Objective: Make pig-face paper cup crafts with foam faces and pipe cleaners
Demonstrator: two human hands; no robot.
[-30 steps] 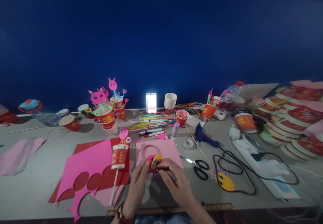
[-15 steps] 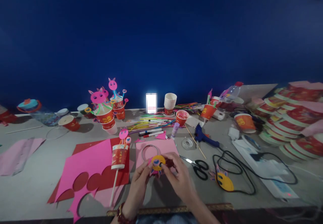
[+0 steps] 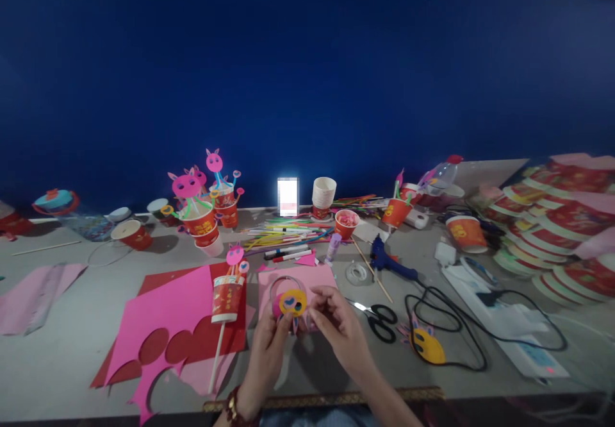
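Observation:
My left hand pinches a yellow paper face between thumb and fingers. Blue and pink eye pieces show on its front, and pink paper sticks out from behind its left side. Just right of the face is my right hand, its thumb and fingertips drawn together; anything tiny between them is too small to make out. Behind the face, a thin ring lies on a pink paper sheet. Black-handled scissors rest to the right of my right hand.
Pink cut-out paper and a red paper cup on a stick lie left. A blue glue gun, its cord, a power strip and another yellow face lie right. Pens and stacked bowls stand farther off.
The yellow face has shifted slightly left and up with my left hand. My right fingers, earlier at its edge, have come away to the right.

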